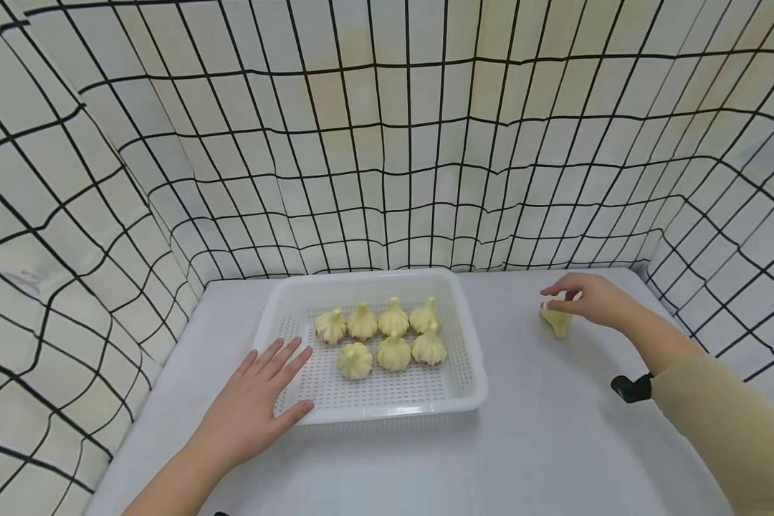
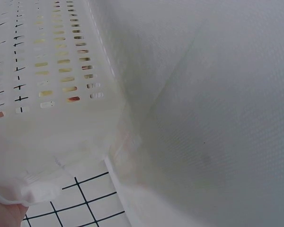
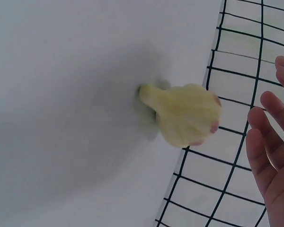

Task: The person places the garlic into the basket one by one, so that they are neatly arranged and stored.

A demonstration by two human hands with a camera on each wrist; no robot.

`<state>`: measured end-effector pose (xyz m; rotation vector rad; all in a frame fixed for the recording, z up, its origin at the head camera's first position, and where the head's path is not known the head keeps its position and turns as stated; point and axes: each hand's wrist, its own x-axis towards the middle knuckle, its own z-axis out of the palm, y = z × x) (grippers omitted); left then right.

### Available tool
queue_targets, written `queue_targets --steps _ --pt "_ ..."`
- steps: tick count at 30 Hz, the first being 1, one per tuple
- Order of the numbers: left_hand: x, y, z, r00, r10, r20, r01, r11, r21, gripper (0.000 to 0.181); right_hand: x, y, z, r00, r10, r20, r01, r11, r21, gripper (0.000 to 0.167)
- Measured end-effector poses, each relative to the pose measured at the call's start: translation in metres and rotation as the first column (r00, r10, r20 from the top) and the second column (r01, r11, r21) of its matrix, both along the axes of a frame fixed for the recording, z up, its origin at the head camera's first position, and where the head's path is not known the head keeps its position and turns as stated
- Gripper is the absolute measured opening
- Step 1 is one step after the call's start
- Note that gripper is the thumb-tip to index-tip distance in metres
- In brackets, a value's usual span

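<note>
A white perforated plastic basket (image 1: 419, 410) holds several garlic bulbs (image 1: 393, 353) in two rows, stems mostly up. My left hand (image 1: 251, 412) lies flat with spread fingers over the basket's left front corner; its fingers are straight. In the left wrist view the basket's slotted side (image 2: 52, 127) fills the left part, with a bit of the hand (image 2: 4, 215) at the rim. Right of the basket a single garlic bulb (image 3: 187, 113) is on its side, stem toward me. My right hand (image 1: 590, 297) hovers just over it, fingers loosely bent and apart from the bulb in the right wrist view.
The basket and the lone bulb are on a white table (image 1: 529, 444). Black wire grid (image 1: 406, 172) encloses the back, left and right sides. A black wrist camera (image 1: 632, 388) sits at the right sleeve (image 1: 716, 423).
</note>
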<state>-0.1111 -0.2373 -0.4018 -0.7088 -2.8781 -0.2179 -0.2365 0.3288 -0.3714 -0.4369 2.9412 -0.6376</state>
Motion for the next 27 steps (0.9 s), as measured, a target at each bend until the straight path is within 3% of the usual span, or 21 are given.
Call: queue_targets --steps 9,27 --pt "0.000 -0.001 0.002 0.999 0.016 0.031 -0.015 1.000 -0.019 0.077 0.001 0.019 -0.008 0.999 -0.021 -0.045 0.021 1.000 0.020 0.039" --pt "0.001 0.000 0.002 0.999 0.020 0.037 -0.019 0.999 -0.027 0.077 -0.008 0.019 -0.038 1.000 0.004 0.007 -0.005 0.997 0.071 0.048"
